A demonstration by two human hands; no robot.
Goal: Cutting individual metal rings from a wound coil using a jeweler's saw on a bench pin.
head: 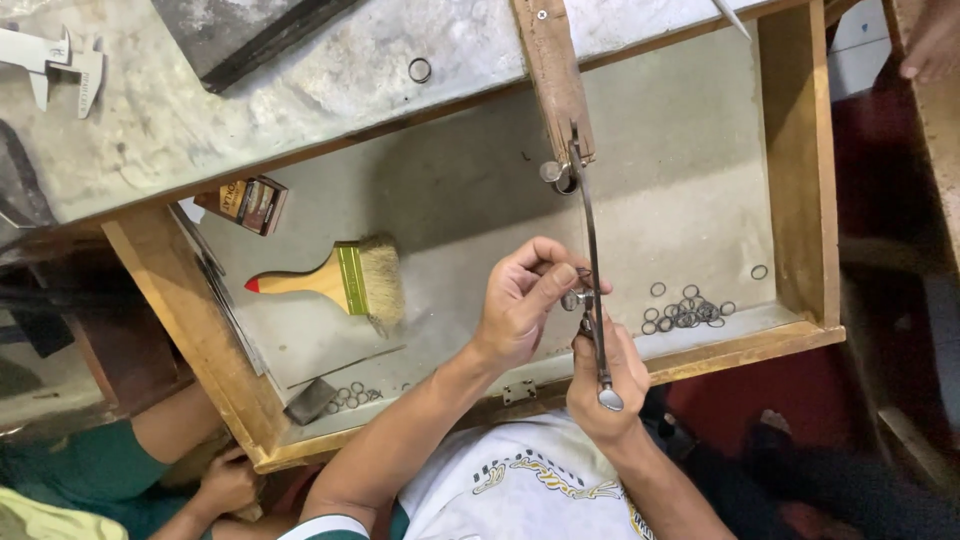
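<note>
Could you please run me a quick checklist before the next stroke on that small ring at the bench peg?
1. Left hand pinching the small ring: ok.
2. Right hand has a grip on the long thin tool: ok.
3. Tool tip resting at the wooden peg: ok, it reaches the peg end.
4. Ring steady between the fingers: cannot tell.
5. Loose rings lying in the tray, apart from the hands: ok.
6. Brush out of the way: ok.
</note>
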